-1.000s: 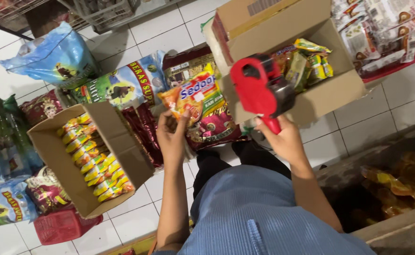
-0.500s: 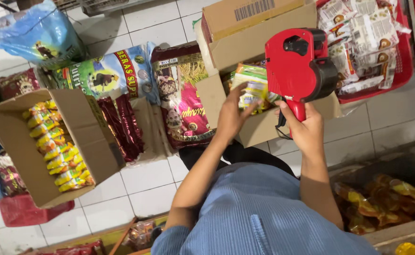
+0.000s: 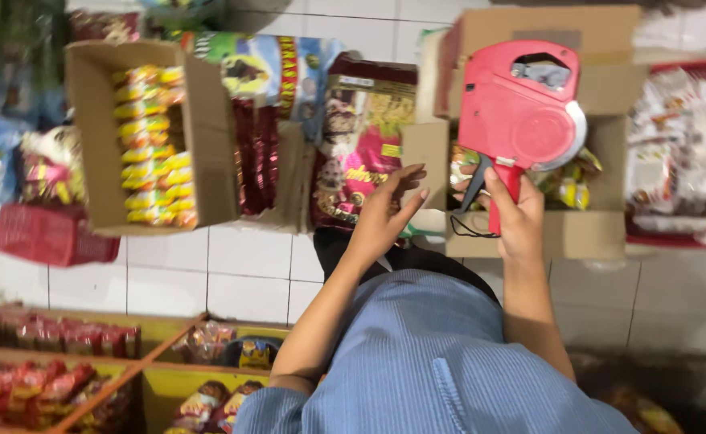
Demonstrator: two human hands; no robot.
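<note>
Right hand clenched round handle of red price-label gun, gun raised over open cardboard box of small snack packets, right of centre. Left hand released, fingers spread, hovering just left of that box, holding nothing, over dark red snack bag. Second open carton of yellow packets far left, red basket beside it. Risks: gun nose catching box flap; label landing crooked on loose unbraced packet; trigger squeeze misfiring in air; blurred view, contact hard to judge.
</note>
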